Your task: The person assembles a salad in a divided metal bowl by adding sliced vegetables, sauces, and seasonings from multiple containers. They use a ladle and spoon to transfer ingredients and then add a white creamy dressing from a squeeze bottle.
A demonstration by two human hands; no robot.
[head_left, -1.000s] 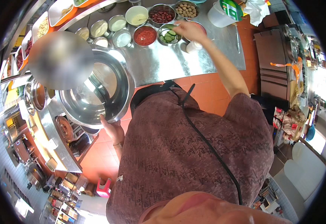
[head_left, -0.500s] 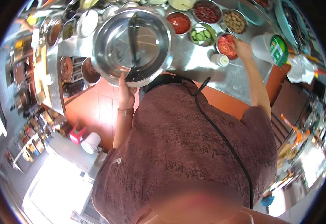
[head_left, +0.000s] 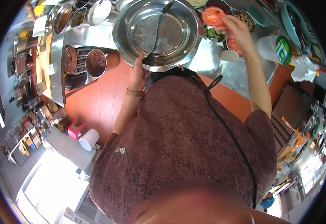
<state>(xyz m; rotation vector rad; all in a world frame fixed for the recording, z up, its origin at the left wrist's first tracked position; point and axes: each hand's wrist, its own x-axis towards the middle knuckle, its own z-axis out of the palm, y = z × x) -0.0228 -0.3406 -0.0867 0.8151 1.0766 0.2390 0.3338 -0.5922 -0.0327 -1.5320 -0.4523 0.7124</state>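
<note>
My left hand (head_left: 137, 74) is closed on the near rim of a large steel bowl (head_left: 120, 48), thumb on top. A long black utensil, maybe a spoon (head_left: 157, 33), slants across the bowl. Its near end lies by my left thumb, and whether the thumb pins it I cannot tell. Pinched in my right hand (head_left: 239, 33) is a tomato slice (head_left: 212, 16), raised above the small bowls right of the large one. Below that hand, more tomato slices (head_left: 233, 44) lie in a bowl partly hidden by my wrist. Cucumber slices (head_left: 211, 33) show beneath the held slice.
A white bottle (head_left: 229, 56) stands near the steel counter's front edge (head_left: 245, 80). On the right are a white tub (head_left: 266, 46) with a green label and a blue basin (head_left: 292, 28). A pot (head_left: 95, 63) and a white bowl (head_left: 100, 13) are at left.
My right hand has lifted a tomato slice out of its bowl and moved it left and away from me. The large bowl and my left hand appear further right in view.
</note>
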